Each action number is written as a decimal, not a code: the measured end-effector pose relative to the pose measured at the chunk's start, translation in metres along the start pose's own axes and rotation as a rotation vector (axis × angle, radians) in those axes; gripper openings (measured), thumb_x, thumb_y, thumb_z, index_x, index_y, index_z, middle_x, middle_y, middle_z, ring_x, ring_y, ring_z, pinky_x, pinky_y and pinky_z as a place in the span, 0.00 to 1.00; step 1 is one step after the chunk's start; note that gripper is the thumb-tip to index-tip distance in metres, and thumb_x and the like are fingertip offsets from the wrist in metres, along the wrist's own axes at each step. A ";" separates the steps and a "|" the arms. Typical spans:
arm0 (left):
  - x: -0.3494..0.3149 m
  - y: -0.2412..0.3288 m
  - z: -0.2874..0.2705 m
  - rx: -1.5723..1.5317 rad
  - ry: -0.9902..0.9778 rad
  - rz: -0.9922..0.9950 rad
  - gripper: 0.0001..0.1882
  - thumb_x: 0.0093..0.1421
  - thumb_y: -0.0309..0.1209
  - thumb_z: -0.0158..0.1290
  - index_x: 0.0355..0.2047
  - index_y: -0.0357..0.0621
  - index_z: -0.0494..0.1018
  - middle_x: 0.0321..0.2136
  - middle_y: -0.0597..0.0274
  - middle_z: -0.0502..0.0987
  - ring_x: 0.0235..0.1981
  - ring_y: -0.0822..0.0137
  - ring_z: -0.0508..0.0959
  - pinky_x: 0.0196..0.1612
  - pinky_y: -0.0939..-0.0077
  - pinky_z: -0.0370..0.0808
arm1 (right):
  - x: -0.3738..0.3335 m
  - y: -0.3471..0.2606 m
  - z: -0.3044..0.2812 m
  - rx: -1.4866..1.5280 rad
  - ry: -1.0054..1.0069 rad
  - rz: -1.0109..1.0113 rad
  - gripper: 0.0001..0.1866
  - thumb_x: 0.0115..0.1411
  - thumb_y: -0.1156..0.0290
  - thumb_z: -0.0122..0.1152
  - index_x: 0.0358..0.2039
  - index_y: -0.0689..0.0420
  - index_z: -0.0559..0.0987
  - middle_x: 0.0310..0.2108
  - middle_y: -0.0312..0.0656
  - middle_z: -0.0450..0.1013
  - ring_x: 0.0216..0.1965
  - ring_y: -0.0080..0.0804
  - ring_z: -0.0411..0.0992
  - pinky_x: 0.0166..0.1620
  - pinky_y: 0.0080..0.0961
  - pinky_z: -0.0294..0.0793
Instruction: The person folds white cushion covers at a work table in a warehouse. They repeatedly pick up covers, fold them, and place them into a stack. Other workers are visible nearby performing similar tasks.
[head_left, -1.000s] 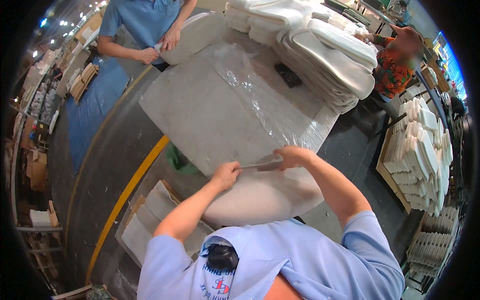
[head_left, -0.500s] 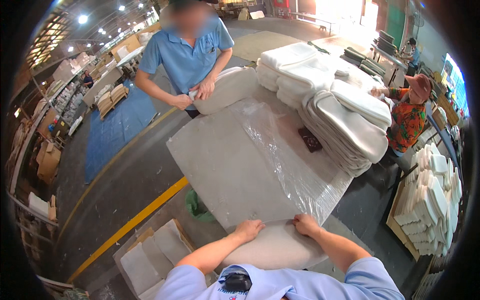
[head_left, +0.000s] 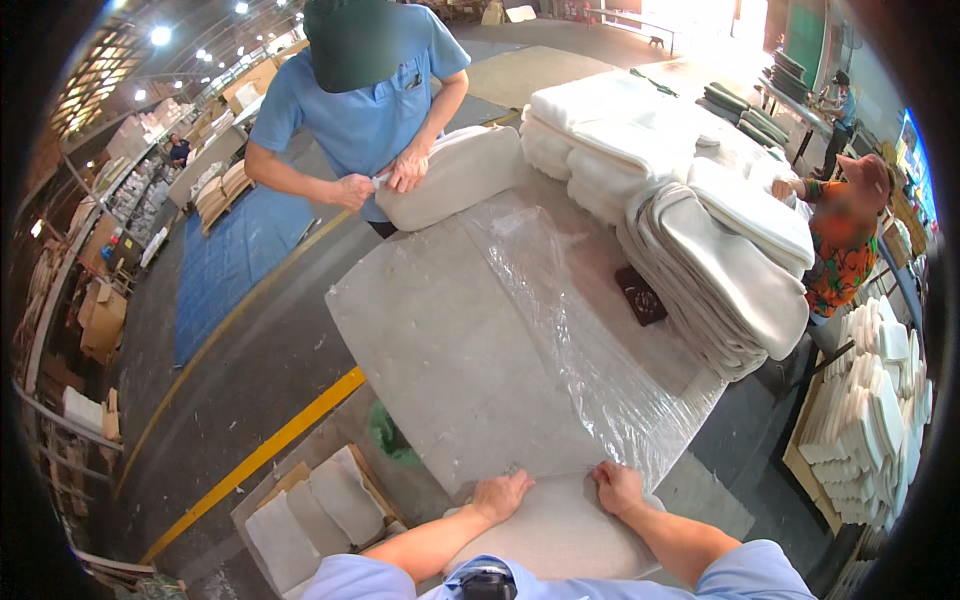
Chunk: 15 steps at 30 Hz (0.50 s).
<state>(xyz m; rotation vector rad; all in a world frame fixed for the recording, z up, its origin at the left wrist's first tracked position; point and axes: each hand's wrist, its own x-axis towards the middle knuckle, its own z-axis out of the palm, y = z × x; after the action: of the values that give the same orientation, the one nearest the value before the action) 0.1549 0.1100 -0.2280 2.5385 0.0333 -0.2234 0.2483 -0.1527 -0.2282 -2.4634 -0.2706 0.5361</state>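
A light grey fabric-covered cushion (head_left: 565,530) lies against my front at the near edge of the table. My left hand (head_left: 503,495) pinches its far edge on the left side, fingers closed. My right hand (head_left: 618,488) grips the same edge on the right, fingers curled and closed, a short gap away. Between the hands the edge of the cover runs nearly straight. The grey tabletop (head_left: 430,350) stretches ahead of me. Clear plastic film (head_left: 565,360) lies over its right part, reaching close to my right hand.
Across the table a co-worker in a blue shirt (head_left: 350,120) grips another grey cushion (head_left: 455,180). Grey covers (head_left: 700,280) and white pads (head_left: 610,120) are stacked at the right. Cushions (head_left: 310,520) sit in a box at lower left, beside a green bag (head_left: 388,435).
My view has shifted a little, and my hands now sit slightly lower in it, still on the cushion's edge. The co-worker's head has bent lower and one hand has moved outward.
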 end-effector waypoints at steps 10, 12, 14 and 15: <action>0.007 0.001 -0.028 -0.178 -0.117 -0.066 0.17 0.71 0.48 0.53 0.42 0.47 0.79 0.41 0.44 0.83 0.45 0.44 0.83 0.47 0.47 0.78 | 0.011 0.004 -0.019 -0.122 -0.164 -0.133 0.16 0.68 0.57 0.60 0.49 0.51 0.84 0.45 0.55 0.81 0.46 0.60 0.80 0.48 0.52 0.79; -0.016 -0.017 -0.049 -0.236 -0.045 -0.162 0.18 0.69 0.48 0.55 0.45 0.48 0.80 0.45 0.46 0.82 0.49 0.46 0.82 0.51 0.51 0.77 | 0.000 -0.016 -0.035 0.046 -0.250 -0.083 0.20 0.68 0.54 0.61 0.54 0.50 0.82 0.52 0.55 0.79 0.48 0.60 0.79 0.51 0.50 0.79; -0.042 -0.016 -0.068 -0.238 0.033 -0.209 0.20 0.67 0.48 0.58 0.50 0.48 0.81 0.48 0.49 0.81 0.51 0.47 0.81 0.53 0.55 0.77 | -0.016 -0.011 -0.062 0.031 -0.269 -0.062 0.25 0.67 0.50 0.64 0.60 0.49 0.80 0.58 0.55 0.76 0.51 0.60 0.79 0.55 0.47 0.78; -0.055 -0.016 -0.074 -0.265 0.023 -0.243 0.23 0.67 0.49 0.58 0.53 0.47 0.80 0.50 0.47 0.80 0.52 0.46 0.80 0.55 0.56 0.77 | -0.024 0.010 -0.080 -0.062 -0.255 -0.084 0.29 0.67 0.48 0.65 0.62 0.49 0.78 0.60 0.55 0.74 0.53 0.59 0.78 0.57 0.46 0.77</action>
<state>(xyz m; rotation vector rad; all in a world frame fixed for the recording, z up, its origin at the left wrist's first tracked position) 0.1105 0.1659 -0.1667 2.2691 0.3589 -0.2657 0.2627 -0.2092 -0.1672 -2.4286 -0.4970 0.8173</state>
